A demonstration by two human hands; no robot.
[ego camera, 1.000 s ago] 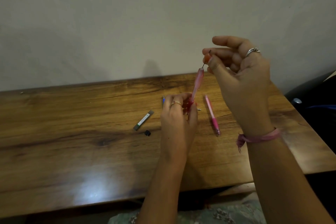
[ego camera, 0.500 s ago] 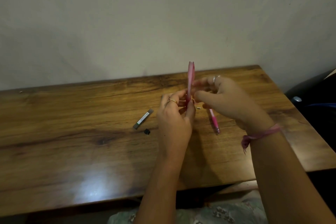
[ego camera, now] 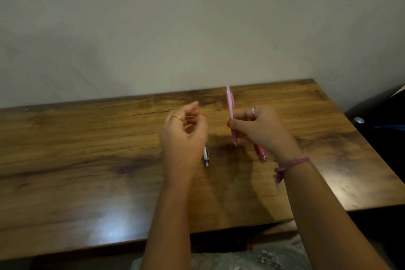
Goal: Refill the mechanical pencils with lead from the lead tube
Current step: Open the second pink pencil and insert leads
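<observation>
My right hand [ego camera: 263, 129] grips a light pink mechanical pencil [ego camera: 230, 103] near its lower part and holds it almost upright above the wooden table [ego camera: 87, 160], tip down. My left hand [ego camera: 184, 136] hovers apart from it to the left, fingers loosely curled, with nothing visible in them. A blue and white pencil [ego camera: 206, 156] lies on the table, partly hidden by my left hand. A darker pink pencil [ego camera: 260, 153] lies under my right wrist. The lead tube and its small black cap are out of sight behind my left hand.
The table runs against a plain wall at the back. Its right edge borders a dark object [ego camera: 377, 116] with a small pale cap [ego camera: 358, 120] on it. Patterned fabric [ego camera: 252, 258] shows on my lap below the front edge.
My left hand let go of the light pink pencil and moved left, covering the lead tube. My right hand, which held lead above the pencil, came down and took hold of the pencil.
</observation>
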